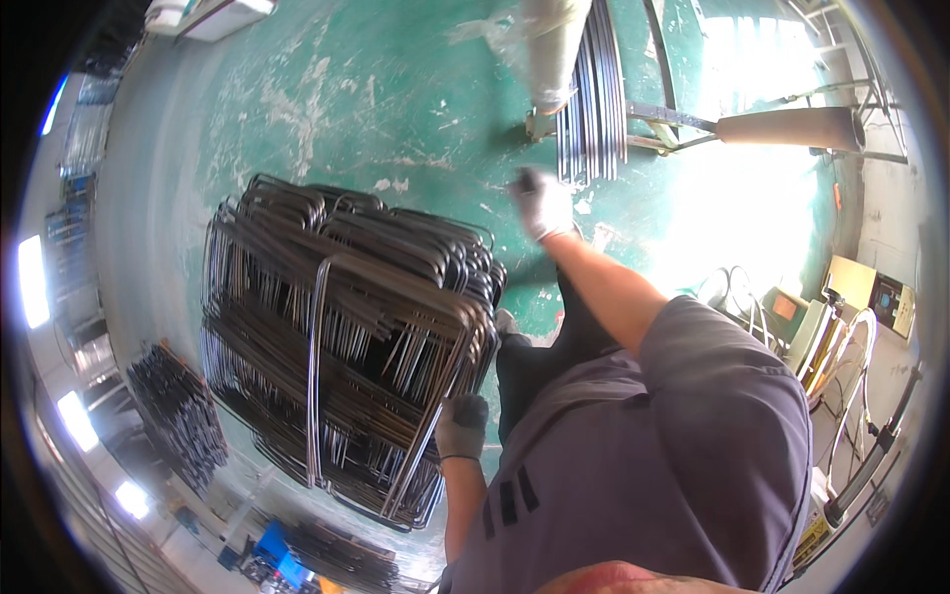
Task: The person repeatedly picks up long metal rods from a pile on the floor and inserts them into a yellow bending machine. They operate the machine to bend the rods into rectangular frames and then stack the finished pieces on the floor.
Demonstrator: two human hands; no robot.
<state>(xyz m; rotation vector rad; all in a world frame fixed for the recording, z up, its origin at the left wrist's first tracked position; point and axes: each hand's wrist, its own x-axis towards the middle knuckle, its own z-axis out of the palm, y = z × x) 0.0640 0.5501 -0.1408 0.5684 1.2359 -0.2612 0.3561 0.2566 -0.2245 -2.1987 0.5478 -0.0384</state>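
A large stack of bent dark metal tube frames (356, 356) stands before me on the floor, with rounded corners along its top and sides. One U-shaped tube frame (315, 371) lies across the others on the near side. At that frame's right leg, my left hand (462, 427) has its fingers curled against the tube; the glove is white with a dark coating. My right hand (545, 204), gloved alike, is blurred above the green floor, apart from the stack. It is near the lower ends of several straight metal tubes (594, 111), and its fingers are unclear.
A film-wrapped roll or post (553, 59) stands beside the straight tubes. A metal rack with a cardboard-like sleeve (790, 130) reaches out at the right. Cables and equipment (839, 334) line the right wall. Another dark tube pile (178, 416) is at the left. Scuffed green floor (356, 111) shows ahead.
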